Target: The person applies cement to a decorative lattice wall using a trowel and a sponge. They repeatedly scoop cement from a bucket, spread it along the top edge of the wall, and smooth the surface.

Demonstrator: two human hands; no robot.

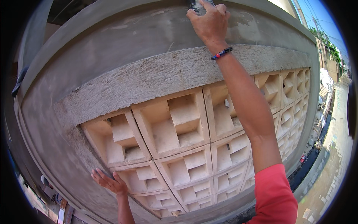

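My right hand (210,22) reaches up to the top of the wall, its fingers closed round a dark block-like tool (201,6) smeared with grey cement. Only part of that tool shows at the upper rim, so its exact kind cannot be told. A beaded bracelet (222,53) circles the right wrist. Lower down, my left hand (111,183) lies against the grey wall (48,123) with fingers spread and nothing in them. Right beside it are cream ventilation blocks (179,149) set in a grid. Above the blocks runs a rough, lighter cement band (149,74).
A raised cement ledge (108,13) borders the wall along the top. At the right, a narrow ditch (311,156) and rubble (325,89) lie between the wall and a paved lane (335,149). Tools and boards (61,211) sit at the lower left.
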